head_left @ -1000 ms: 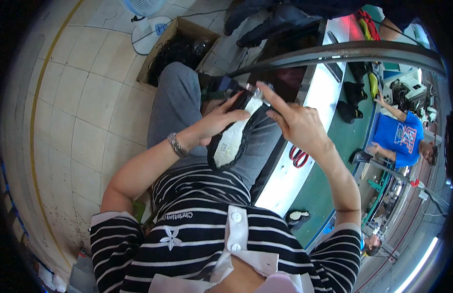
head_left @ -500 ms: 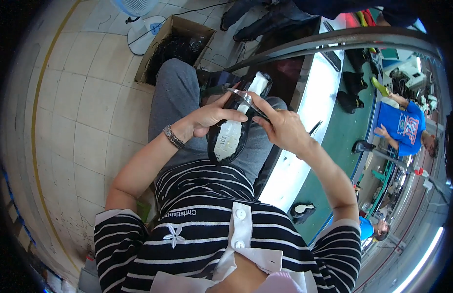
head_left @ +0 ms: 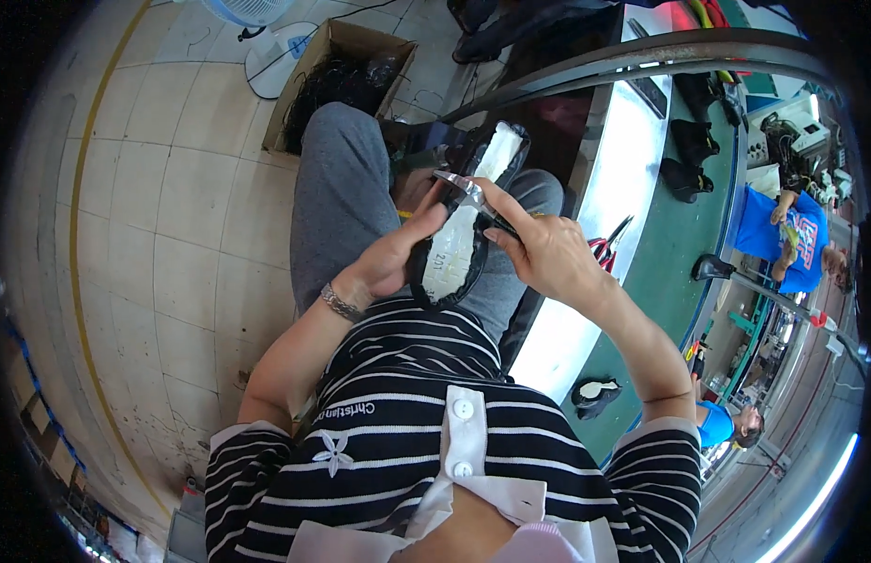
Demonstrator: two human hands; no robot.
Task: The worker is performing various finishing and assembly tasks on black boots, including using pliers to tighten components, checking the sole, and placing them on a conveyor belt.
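Observation:
On my lap lies a black shoe upper (head_left: 445, 258) with its pale insole side facing up, its toe and heel edges folded in around the white bottom. My left hand (head_left: 384, 258) grips its left side, the thumb along the edge and the other fingers mostly hidden beneath. In my right hand (head_left: 548, 249) is a silver metal hand tool (head_left: 466, 185) with a dark handle; its kind is not clear. The tool's metal end crosses the narrow middle of the shoe, and the right index finger extends along it.
To my right runs a shiny metal ledge (head_left: 600, 183) bearing red-handled pliers (head_left: 603, 251). Beyond it, a green conveyor (head_left: 642, 272) carries several black shoes. A cardboard box (head_left: 398, 80) of dark scraps and a fan (head_left: 267, 70) stand ahead on the left. Co-workers in blue are at far right.
My left thumb has shifted from across the pale bottom to the shoe's left edge. The tool still lies over the middle. A co-worker at right has brought the hands together around a yellow-green piece.

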